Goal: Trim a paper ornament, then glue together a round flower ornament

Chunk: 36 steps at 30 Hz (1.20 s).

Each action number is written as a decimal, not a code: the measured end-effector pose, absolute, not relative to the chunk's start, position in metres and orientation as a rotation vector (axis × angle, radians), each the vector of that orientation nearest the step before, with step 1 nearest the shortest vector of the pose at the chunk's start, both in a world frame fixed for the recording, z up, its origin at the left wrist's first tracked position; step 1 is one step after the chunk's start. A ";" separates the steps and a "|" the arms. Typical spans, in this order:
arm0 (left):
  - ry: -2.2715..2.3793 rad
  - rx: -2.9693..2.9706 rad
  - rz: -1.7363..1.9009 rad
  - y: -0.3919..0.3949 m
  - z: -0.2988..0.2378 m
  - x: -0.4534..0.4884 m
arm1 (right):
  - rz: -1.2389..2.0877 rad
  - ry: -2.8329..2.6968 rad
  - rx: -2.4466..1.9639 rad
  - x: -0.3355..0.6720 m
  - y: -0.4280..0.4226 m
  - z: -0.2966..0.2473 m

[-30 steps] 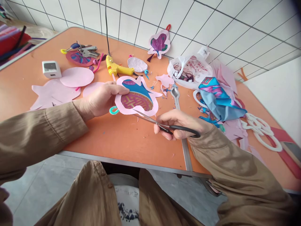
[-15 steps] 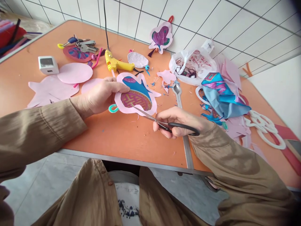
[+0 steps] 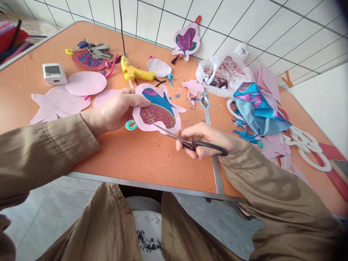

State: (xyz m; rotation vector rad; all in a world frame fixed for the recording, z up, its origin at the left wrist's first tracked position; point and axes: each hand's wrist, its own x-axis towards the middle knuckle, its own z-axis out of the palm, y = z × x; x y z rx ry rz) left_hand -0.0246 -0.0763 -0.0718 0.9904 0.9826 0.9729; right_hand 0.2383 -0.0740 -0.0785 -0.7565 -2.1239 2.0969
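Observation:
My left hand (image 3: 115,108) pinches the left edge of a pink-bordered fabric piece (image 3: 174,108), thumb on top. Its middle carries a blue, purple and gold pattern. A teal loop (image 3: 131,125) sticks out at its lower left. My right hand (image 3: 203,139) grips a pair of scissors (image 3: 187,142) with black handles. The blades point left and lie over the lower border of the fabric piece, their tips near the patterned part. Whether the blades touch the fabric I cannot tell. My left fingers are hidden behind the piece.
A yellow glue gun (image 3: 136,74) lies behind the piece, its cord rising. Keys (image 3: 99,52), a white cube-shaped device (image 3: 54,74) and pink cutouts (image 3: 86,83) are at left. A plastic bag (image 3: 228,74), blue fabric (image 3: 258,112) and white loops (image 3: 312,154) are at right.
The scissors' handles have drawn slightly closer together, and my right hand has shifted a touch to the left. The fabric piece and my left hand have stayed almost still.

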 end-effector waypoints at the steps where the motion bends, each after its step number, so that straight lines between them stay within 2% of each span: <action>1: 0.989 0.992 0.973 -0.077 -0.072 -0.024 | 2.099 -2.129 -0.776 0.238 -0.075 -0.077; 6: 1.021 0.998 0.967 -0.078 -0.070 -0.022 | 2.090 -2.139 -0.882 0.236 -0.079 -0.068; 18: 0.938 0.991 0.915 -0.072 -0.077 -0.029 | 2.106 -2.133 -0.748 0.237 -0.075 -0.076; 27: 0.981 1.034 0.890 -0.071 -0.077 -0.031 | 2.106 -2.148 -0.919 0.234 -0.082 -0.059; 36: 0.998 1.007 0.894 -0.072 -0.077 -0.029 | 2.096 -2.148 -0.809 0.239 -0.074 -0.079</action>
